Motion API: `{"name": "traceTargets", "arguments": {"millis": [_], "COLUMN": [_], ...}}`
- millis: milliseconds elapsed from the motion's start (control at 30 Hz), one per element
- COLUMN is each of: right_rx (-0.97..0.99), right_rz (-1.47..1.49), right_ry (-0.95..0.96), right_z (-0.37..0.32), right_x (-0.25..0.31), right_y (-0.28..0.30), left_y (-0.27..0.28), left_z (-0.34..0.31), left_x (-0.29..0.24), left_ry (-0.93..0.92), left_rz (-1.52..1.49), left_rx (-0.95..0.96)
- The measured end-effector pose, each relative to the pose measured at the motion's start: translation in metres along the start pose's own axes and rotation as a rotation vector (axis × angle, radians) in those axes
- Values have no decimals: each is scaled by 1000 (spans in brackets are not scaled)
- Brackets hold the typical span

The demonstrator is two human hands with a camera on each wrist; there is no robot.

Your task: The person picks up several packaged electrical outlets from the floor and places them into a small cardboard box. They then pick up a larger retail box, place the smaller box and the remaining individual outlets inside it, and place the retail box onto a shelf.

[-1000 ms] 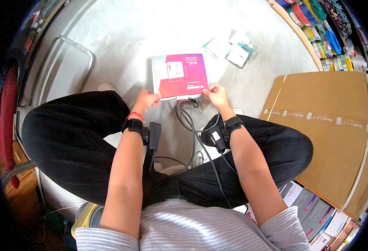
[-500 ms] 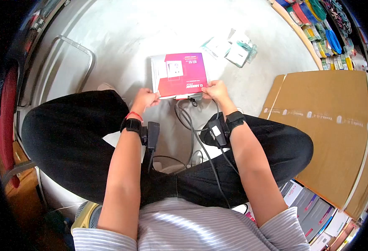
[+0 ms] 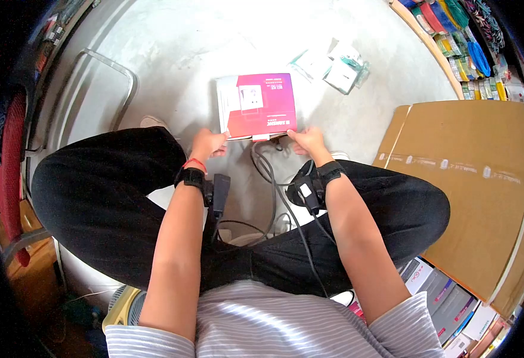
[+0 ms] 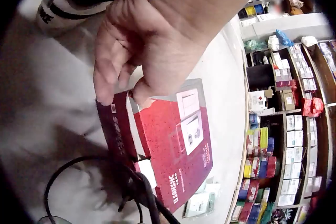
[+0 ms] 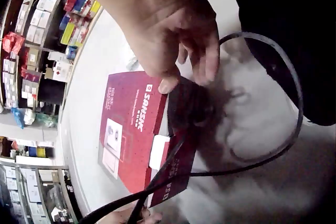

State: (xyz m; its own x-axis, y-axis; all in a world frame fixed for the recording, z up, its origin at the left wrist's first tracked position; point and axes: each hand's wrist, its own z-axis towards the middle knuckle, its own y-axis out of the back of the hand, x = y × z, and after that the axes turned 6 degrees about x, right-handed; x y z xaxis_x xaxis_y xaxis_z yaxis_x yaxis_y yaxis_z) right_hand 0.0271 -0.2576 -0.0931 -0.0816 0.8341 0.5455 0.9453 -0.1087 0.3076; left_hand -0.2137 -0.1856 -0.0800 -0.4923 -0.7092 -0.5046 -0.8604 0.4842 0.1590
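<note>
A red and purple cardboard box (image 3: 268,107) printed SANSHC lies in front of me, lid side up. A white tab (image 3: 260,137) sticks out at the middle of its near edge. My left hand (image 3: 209,144) pinches the near left corner, thumb at the lid's edge and fingers against the dark front panel (image 4: 113,129). A gap shows between lid and panel in the left wrist view. At the near right corner my right hand (image 3: 309,143) has its thumb on the lid's edge, with the fingers curled below beside the front panel.
Black cables (image 3: 274,197) run from the wrist cameras between my legs, crossing before the box in both wrist views. Clear plastic packets (image 3: 342,71) lie on the floor beyond it. A large carton (image 3: 458,179) stands right; shelves (image 4: 289,150) line the room.
My right hand's fingers have spread away from the box corner and lowered, its thumb staying at the lid's edge. The left hand keeps its hold, and the box has barely moved.
</note>
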Motion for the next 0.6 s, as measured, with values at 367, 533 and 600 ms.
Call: {"name": "traceTargets", "arguments": {"millis": [367,533,600], "right_rx": [674,672,632], "right_rz": [207,443,438], "right_ry": [-167,-95,-99], "right_z": [-11,-23,-18], "right_x": [-8,13,12], "right_y": [-15,-53,-56], "left_y": [-5,-5,-5], "left_z": [14,18,20], "left_x": [4,7,7], "left_ry": [16,22,16], "left_rz": [62,116,117], "left_rx": [40,38,42]}}
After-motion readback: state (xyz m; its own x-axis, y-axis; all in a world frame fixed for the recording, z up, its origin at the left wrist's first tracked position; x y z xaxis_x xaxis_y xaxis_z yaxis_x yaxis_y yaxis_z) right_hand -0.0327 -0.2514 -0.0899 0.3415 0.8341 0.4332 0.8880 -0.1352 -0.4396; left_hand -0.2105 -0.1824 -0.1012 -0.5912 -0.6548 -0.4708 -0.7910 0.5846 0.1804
